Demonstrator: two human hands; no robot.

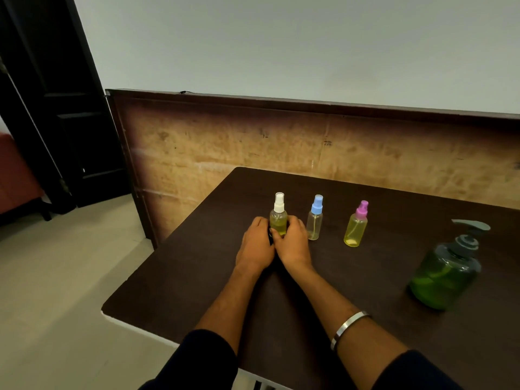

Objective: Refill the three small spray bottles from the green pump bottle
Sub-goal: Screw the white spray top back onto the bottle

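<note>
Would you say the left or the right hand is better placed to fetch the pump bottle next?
The right hand, probably. The pump bottle stands far to the right on the table. Both hands grip the white-capped bottle, so the left hand could keep steadying it.

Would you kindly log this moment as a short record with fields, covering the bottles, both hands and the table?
white-capped bottle: upright, yellow-green liquid inside, held from both sides
blue-capped bottle: upright, looks almost empty
pink-capped bottle: upright, yellowish
green pump bottle: at the right, untouched, pump on
left hand: grips the white-capped bottle
right hand: grips the same bottle; bracelet on that forearm
table: dark brown
</note>
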